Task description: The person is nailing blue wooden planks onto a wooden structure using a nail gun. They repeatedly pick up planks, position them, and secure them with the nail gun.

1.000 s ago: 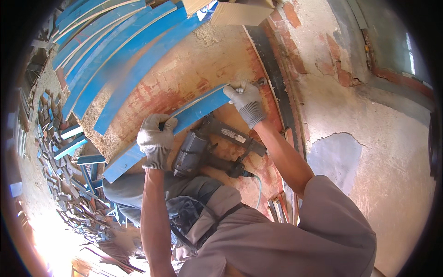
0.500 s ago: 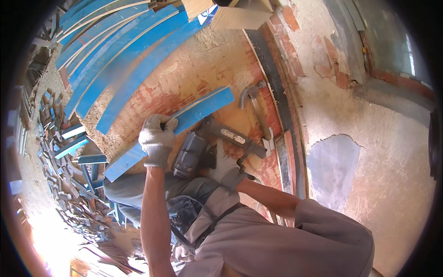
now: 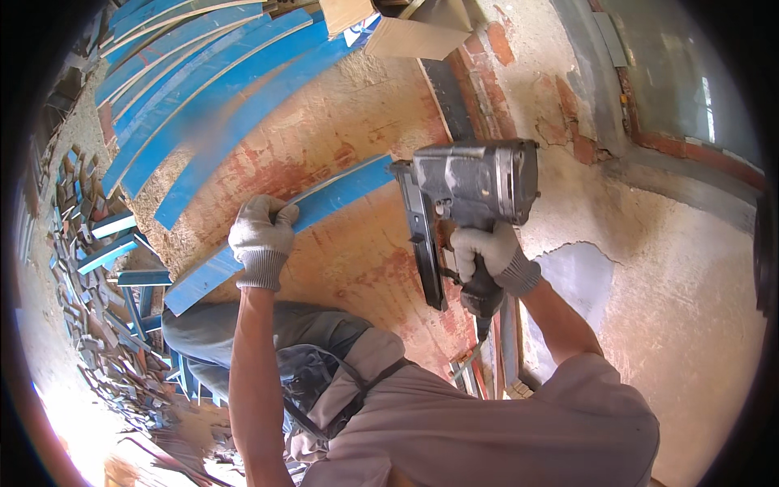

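My left hand (image 3: 263, 237), in a pale knit glove, is closed over the upper edge of a narrow blue wooden strip (image 3: 341, 195). The strip slants from my knee at lower left up to the right across a worn wooden work surface (image 3: 357, 284). My right hand (image 3: 492, 258), gloved too, is wrapped round the handle of a dark grey nail gun (image 3: 475, 180). The gun's nose is at the strip's far right end; whether it touches cannot be told. Its long magazine points down toward me, and a hose fitting shows below the handle.
Long blue strips (image 3: 219, 130) lie side by side at the far left. An opened cardboard box (image 3: 422, 36) stands at the back. Offcuts (image 3: 122, 349) are heaped on the floor at left. A patched plaster wall (image 3: 649, 268) rises on the right.
My right hand has lifted the nail gun off the work surface and brought it up and right to the strip's end. The hammer seen earlier is now hidden. My left hand keeps its grip.
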The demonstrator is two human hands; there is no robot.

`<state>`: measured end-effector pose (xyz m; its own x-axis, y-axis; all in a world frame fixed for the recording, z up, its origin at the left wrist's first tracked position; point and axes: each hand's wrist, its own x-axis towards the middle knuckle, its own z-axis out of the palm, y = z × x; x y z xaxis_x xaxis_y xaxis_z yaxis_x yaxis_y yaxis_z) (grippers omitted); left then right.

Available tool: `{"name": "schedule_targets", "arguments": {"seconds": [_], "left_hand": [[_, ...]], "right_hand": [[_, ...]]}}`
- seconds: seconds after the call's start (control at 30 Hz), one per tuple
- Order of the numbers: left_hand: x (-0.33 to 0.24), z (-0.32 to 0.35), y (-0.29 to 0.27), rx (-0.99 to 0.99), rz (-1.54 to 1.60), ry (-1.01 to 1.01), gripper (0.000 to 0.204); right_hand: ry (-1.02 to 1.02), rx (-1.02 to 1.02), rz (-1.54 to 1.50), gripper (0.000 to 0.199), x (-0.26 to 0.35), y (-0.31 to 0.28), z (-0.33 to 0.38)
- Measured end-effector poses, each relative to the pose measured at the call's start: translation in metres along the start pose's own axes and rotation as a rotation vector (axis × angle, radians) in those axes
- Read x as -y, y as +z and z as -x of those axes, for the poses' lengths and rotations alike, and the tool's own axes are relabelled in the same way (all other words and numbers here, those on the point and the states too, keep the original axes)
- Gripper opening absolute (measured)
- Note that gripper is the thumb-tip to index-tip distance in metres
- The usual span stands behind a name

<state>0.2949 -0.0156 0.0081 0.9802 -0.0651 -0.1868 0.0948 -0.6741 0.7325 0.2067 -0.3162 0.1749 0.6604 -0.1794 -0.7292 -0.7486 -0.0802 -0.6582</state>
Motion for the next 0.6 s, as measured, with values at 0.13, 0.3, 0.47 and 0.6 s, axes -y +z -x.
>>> {"name": "schedule_targets", "arguments": {"seconds": [0.13, 0.3, 0.47, 0.6], "left_hand": [[-0.003, 0.001, -0.001, 0.016, 0.018, -0.044, 0.014], [-0.009, -0.001, -0.004, 0.038, 0.006, -0.045, 0.014], [-0.001, 0.0, 0.0, -0.002, -0.001, 0.02, 0.014], [-0.002, 0.002, 0.0, -0.001, 0.009, 0.009, 0.014]], "right_hand": [[0.013, 0.015, 0.012, 0.026, 0.014, 0.002, -0.012], [0.025, 0.02, 0.022, 0.021, 0.007, 0.001, -0.018], [0.014, 0.011, 0.055, 0.02, 0.004, 0.0, -0.02], [0.071, 0.022, 0.019, 0.02, 0.012, 0.003, -0.015]]}}
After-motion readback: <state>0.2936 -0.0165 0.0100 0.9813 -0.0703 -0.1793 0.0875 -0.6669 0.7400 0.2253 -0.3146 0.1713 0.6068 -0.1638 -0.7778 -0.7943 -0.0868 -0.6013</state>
